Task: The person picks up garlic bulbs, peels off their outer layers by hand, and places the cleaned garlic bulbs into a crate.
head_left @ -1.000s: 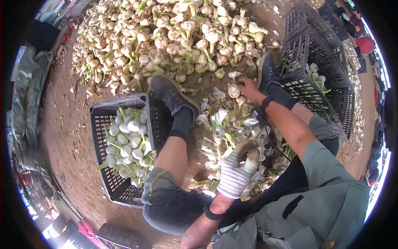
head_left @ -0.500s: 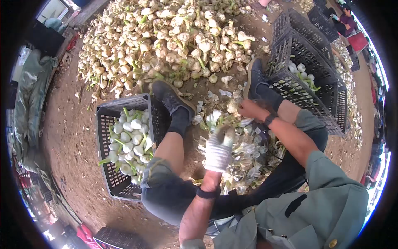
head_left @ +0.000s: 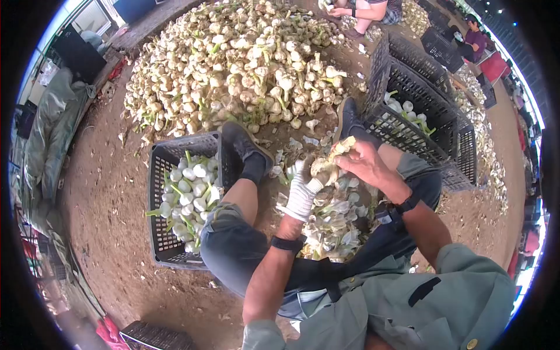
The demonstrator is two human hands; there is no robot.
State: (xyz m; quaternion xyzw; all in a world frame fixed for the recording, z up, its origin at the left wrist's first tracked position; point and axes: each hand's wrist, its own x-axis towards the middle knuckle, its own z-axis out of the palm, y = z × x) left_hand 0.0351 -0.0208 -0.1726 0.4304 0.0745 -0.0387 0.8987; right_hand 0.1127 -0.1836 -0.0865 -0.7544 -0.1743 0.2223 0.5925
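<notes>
A garlic bulb (head_left: pixel 319 168) with dry brownish skin is between my two hands, above a heap of peeled skins (head_left: pixel 335 224). My left hand (head_left: pixel 301 192), in a white knitted glove with dark fingers, is closed around the bulb's left side. With bare fingers, my right hand (head_left: pixel 371 168) pinches a strip of garlic skin (head_left: pixel 343 148) at the bulb's upper right. To the left, cleaned white garlic bulbs (head_left: pixel 189 195) with green stems fill much of a black crate (head_left: pixel 156 233).
A large pile of unpeeled garlic (head_left: pixel 233 64) lies ahead, beyond my shoes (head_left: pixel 245 146). Black crates (head_left: pixel 408 87) stand at the right, one holding a few white bulbs (head_left: pixel 408 111). Another person (head_left: pixel 370 11) sits behind the pile; a second person (head_left: pixel 472 44) is farther right.
My right hand has come up and back toward me from the ground, bringing garlic to my left hand. Both hands now meet on it. The view has shifted slightly.
</notes>
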